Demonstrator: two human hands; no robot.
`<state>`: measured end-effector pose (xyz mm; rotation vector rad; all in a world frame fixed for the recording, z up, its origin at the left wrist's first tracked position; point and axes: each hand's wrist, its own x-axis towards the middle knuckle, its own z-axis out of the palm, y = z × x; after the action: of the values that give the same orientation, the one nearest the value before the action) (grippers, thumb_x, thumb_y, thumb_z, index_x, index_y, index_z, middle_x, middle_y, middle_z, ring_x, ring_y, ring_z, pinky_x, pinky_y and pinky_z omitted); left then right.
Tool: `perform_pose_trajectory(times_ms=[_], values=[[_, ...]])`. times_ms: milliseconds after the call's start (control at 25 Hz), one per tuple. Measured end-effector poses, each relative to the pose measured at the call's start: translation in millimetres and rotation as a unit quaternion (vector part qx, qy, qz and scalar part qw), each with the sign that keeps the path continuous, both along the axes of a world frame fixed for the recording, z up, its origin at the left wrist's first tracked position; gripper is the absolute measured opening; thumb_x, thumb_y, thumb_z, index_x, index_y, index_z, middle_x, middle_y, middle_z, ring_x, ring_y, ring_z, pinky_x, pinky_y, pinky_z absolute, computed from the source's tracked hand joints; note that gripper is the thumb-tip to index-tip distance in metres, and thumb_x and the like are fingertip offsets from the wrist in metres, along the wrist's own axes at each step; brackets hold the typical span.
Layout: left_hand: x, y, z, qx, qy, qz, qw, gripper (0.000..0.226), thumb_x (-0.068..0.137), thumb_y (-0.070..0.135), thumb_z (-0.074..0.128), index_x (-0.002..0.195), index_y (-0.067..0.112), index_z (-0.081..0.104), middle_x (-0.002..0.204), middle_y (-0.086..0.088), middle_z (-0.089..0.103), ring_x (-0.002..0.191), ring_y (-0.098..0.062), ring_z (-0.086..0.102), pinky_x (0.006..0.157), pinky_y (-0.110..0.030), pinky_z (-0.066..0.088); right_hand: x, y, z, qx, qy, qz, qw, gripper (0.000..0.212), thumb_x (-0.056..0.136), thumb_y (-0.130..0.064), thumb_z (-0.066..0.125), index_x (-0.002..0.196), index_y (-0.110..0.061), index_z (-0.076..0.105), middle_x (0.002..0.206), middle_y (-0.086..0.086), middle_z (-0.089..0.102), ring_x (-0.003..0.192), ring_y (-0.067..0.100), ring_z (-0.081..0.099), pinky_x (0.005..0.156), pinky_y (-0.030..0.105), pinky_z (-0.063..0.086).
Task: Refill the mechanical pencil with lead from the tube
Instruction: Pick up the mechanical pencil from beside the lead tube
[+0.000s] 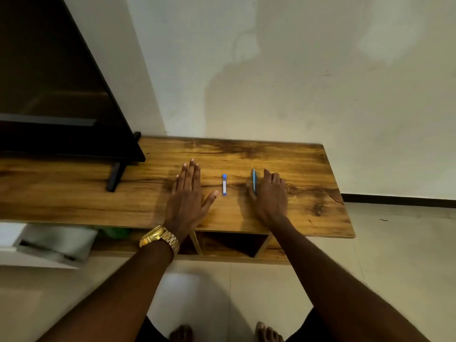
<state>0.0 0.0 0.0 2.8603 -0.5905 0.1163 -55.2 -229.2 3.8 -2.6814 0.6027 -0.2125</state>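
Note:
A small lead tube (224, 184) with a blue cap and white label lies on the wooden tabletop (308, 174), between my hands. My left hand (188, 193) rests flat on the wood just left of the tube, fingers spread, holding nothing. A gold watch (160, 237) is on that wrist. The blue mechanical pencil (254, 181) lies lengthwise, pointing away from me, at the thumb side of my right hand (270, 195). That hand's fingers are curled, with the thumb seemingly on the pencil's left side and the fingers on its right. The pencil is low, at the tabletop.
A black TV (56, 90) on a stand foot (114, 177) takes up the table's left part. The wall runs along the back edge. Open shelf compartments (229, 243) sit below the front edge. My bare feet show on the tiled floor (382, 255).

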Motion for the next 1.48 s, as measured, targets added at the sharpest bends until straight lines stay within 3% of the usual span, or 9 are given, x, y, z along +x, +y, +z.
perform_pose_trajectory(times_ms=[200,440,720,800,880,1000,1160,1320,1480], values=[[18,3,-33,0.029,0.062,0.004,0.998,0.094,0.105,0.069,0.030,0.173,0.010,0.003,0.182,-0.008,-0.006,0.169,-0.028,-0.003,0.135,-0.046,0.007,34,4,-6,0.029,-0.007,-0.013,0.999,0.034,0.107,-0.023,0.063,0.132,0.000,0.065,0.132,0.021,0.062,0.113,0.037,0.066,0.087,0.047,0.058],[9,7,-50,0.029,0.122,0.009,0.992,0.090,0.108,0.065,0.030,0.173,0.012,-0.002,0.182,-0.008,-0.010,0.168,-0.026,-0.010,0.137,-0.048,0.005,20,7,-13,0.126,0.014,-0.004,0.992,0.024,0.103,-0.010,0.064,0.123,0.002,0.073,0.115,0.021,0.076,0.105,0.036,0.072,0.083,0.039,0.052],[-31,23,4,-0.089,0.206,0.038,0.974,0.072,0.108,0.057,0.048,0.170,0.026,0.028,0.182,0.005,0.011,0.168,-0.019,0.007,0.129,-0.046,0.027,-25,21,35,0.588,-0.122,-0.088,0.795,0.024,0.102,-0.007,0.073,0.125,-0.006,0.066,0.108,0.026,0.078,0.084,0.028,0.083,0.076,0.036,0.067],[-44,21,19,-0.063,0.157,0.051,0.984,0.063,0.107,0.060,0.039,0.160,0.026,0.047,0.171,0.000,0.041,0.156,-0.021,0.039,0.112,-0.042,0.046,-30,28,48,0.599,-0.131,-0.050,0.789,0.035,0.101,-0.005,0.075,0.131,-0.018,0.062,0.104,0.024,0.078,0.083,0.027,0.083,0.073,0.034,0.067],[-49,3,40,-0.163,0.098,0.068,0.979,0.062,0.105,0.064,0.031,0.144,0.028,0.063,0.138,0.006,0.069,0.122,-0.013,0.062,0.087,-0.032,0.049,-29,26,56,0.565,-0.138,0.004,0.813,0.043,0.100,-0.005,0.076,0.134,-0.025,0.060,0.099,0.022,0.077,0.082,0.027,0.084,0.071,0.033,0.067],[-40,-28,47,-0.281,0.105,0.004,0.954,0.056,0.106,0.066,0.032,0.134,0.034,0.069,0.107,0.019,0.074,0.094,0.004,0.067,0.071,-0.020,0.051,-13,17,51,0.539,-0.136,0.061,0.829,0.040,0.099,-0.007,0.078,0.133,-0.023,0.062,0.097,0.022,0.077,0.084,0.028,0.084,0.072,0.034,0.067],[-48,-37,15,-0.283,0.123,-0.018,0.951,0.032,0.110,0.035,0.054,0.133,0.025,0.074,0.093,0.010,0.078,0.081,0.000,0.071,0.069,-0.019,0.056,-13,31,21,0.554,-0.094,0.063,0.825,0.021,0.103,-0.012,0.074,0.122,-0.014,0.066,0.094,0.016,0.081,0.085,0.032,0.083,0.073,0.039,0.067],[-45,-32,5,-0.325,0.148,0.007,0.934,0.025,0.107,0.033,0.064,0.124,0.025,0.080,0.088,0.014,0.080,0.081,0.003,0.074,0.071,-0.009,0.053,-4,27,11,0.529,-0.114,0.041,0.840,0.020,0.106,-0.032,0.071,0.110,-0.015,0.081,0.099,0.007,0.083,0.079,0.020,0.080,0.071,0.031,0.063],[-36,-29,5,-0.354,0.166,0.013,0.920,0.021,0.105,0.032,0.067,0.121,0.026,0.080,0.084,0.019,0.081,0.079,0.008,0.076,0.073,-0.009,0.056,10,14,11,0.606,-0.111,0.010,0.788,0.011,0.097,-0.022,0.082,0.101,-0.013,0.087,0.092,0.008,0.083,0.078,0.015,0.075,0.070,0.027,0.061]])
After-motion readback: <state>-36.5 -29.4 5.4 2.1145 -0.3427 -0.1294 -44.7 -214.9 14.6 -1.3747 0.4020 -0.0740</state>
